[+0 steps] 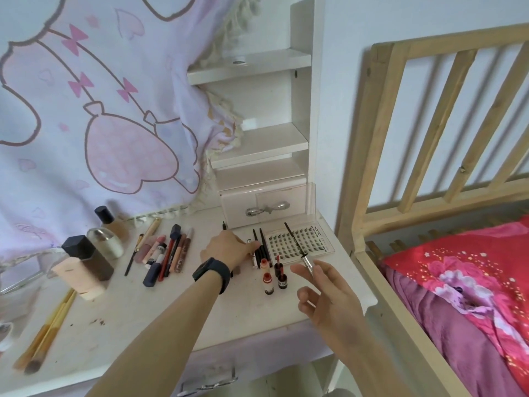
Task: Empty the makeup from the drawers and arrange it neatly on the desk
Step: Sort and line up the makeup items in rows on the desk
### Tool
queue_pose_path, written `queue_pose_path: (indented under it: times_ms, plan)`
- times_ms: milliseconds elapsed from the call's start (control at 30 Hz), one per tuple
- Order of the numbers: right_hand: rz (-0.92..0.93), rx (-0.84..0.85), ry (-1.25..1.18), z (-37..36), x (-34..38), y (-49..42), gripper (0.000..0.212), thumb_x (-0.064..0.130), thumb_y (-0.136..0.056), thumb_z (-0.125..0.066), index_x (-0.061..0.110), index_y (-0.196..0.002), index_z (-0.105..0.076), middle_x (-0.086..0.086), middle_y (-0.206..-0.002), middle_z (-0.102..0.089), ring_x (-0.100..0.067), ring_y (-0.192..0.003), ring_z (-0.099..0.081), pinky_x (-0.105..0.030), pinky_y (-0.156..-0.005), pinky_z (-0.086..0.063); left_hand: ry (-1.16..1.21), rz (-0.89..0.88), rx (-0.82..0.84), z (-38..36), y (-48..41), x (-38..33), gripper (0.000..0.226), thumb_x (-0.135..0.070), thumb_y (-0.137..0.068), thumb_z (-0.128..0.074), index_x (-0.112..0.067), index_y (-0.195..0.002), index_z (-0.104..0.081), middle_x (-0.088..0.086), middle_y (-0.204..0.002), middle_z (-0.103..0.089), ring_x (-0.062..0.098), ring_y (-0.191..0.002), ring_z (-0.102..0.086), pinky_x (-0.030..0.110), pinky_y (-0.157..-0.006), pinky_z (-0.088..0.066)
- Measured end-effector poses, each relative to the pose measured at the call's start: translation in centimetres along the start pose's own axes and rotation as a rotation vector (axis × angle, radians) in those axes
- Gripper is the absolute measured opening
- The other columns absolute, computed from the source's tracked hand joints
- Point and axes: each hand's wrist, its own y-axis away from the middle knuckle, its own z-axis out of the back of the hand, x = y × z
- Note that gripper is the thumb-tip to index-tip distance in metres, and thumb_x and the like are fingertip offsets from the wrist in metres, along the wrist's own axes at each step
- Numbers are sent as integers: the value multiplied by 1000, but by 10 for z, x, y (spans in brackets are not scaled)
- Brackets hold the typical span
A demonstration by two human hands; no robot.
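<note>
On the white desk (143, 305), my left hand (229, 249), with a dark watch on the wrist, reaches over a row of black pencils (264, 247) in front of the small drawer (263, 204). Its bent fingers pinch one of them. My right hand (323, 293) hovers over the desk's right end. Thumb and forefinger hold a silver-capped mascara wand (306, 259), whose thin black brush points up-left over the clear false-lash tray (300, 242). Small red lip tint bottles (269, 279) stand between my hands.
Lip pencils and lipsticks (171, 253) lie in a row at mid desk. Foundation bottles (86, 259) and a perfume bottle (107, 242) stand at the left, makeup brushes (45, 339) near the front left edge. A wooden bed frame (372, 196) with red bedding adjoins the desk's right side.
</note>
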Motion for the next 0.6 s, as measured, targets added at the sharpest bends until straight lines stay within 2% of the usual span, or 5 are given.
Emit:
queue_pose_path:
  times_ms: [100, 233, 333, 467, 600]
  plan:
    - [-17, -40, -102, -5, -6, -1, 17, 18, -92, -63, 10, -105, -70, -8, -97, -72, -16, -58, -51, -25, -50, -45, 63, 14, 16, 1, -1, 2, 53, -66, -82, -63, -16, -75, -76, -4, -62, -70, 17, -63, -66, 34, -75, -59]
    - [-40, -52, -246, -13, -10, -2, 22, 16, -86, -68, 9, -106, -74, -3, -82, -61, -11, -56, -46, -22, -49, -44, 215, -27, 75, 11, 5, 10, 24, -45, -90, -65, -27, -76, -72, -11, -75, -75, 12, -85, -68, 37, -89, -56]
    - [-84, -5, -352, -21, -12, 0, 27, 15, -90, -67, 10, -116, -74, -4, -84, -64, -8, -56, -48, -19, -49, -45, 397, -156, 89, 28, 36, 8, 4, -34, -94, -65, -33, -95, -69, -17, -93, -70, 6, -98, -63, 19, -78, -48]
    - [-156, 43, -420, -36, -20, -1, 33, 21, -91, -70, 11, -122, -68, -1, -86, -64, -6, -54, -47, -18, -47, -43, 633, -347, 202, 47, 90, 1, 20, -37, -86, -75, -39, -107, -74, -21, -100, -73, -3, -74, -58, 7, -63, -45]
    - [-181, 72, -395, -55, -32, 3, 32, 23, -92, -67, 12, -123, -71, 2, -80, -58, -4, -53, -42, -17, -47, -41, 639, -382, 167, 49, 113, -2, 20, -45, -80, -79, -40, -99, -75, -27, -96, -72, -1, -75, -55, 11, -72, -47]
